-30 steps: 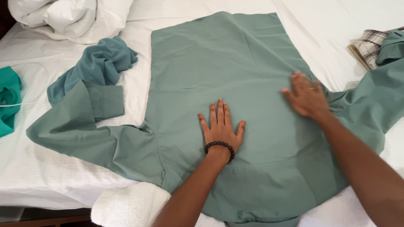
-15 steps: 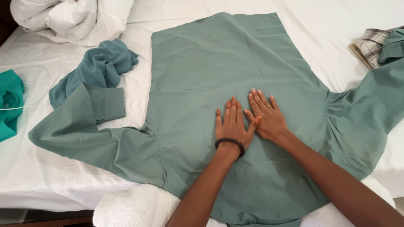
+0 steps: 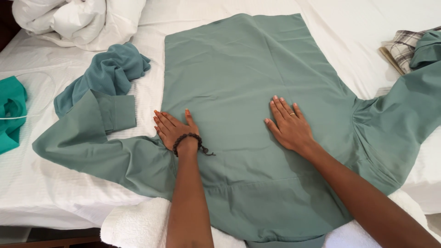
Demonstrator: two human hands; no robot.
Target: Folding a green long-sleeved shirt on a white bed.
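Observation:
A large sage-green long-sleeved shirt (image 3: 239,78) lies spread back-up on a white bed. My left hand (image 3: 174,128), with a dark bead bracelet at the wrist, presses flat on the shirt near its left side seam, where the left sleeve (image 3: 87,142) runs out and folds back at the cuff. My right hand (image 3: 289,126), wearing a ring, lies flat with fingers together on the middle of the shirt's back. The right sleeve (image 3: 404,110) stretches off toward the right edge. Neither hand holds anything.
A crumpled blue-green garment (image 3: 105,73) lies left of the shirt. A bright teal cloth (image 3: 11,115) sits at the left edge. A white duvet (image 3: 78,20) is bunched at top left. A plaid cloth (image 3: 406,46) lies at top right. A white towel (image 3: 133,225) sits under the shirt's near end.
Both hands were side by side at the shirt's middle half a second ago. My left hand has slid left to the side seam; my right hand has moved slightly right, smoothing the fabric.

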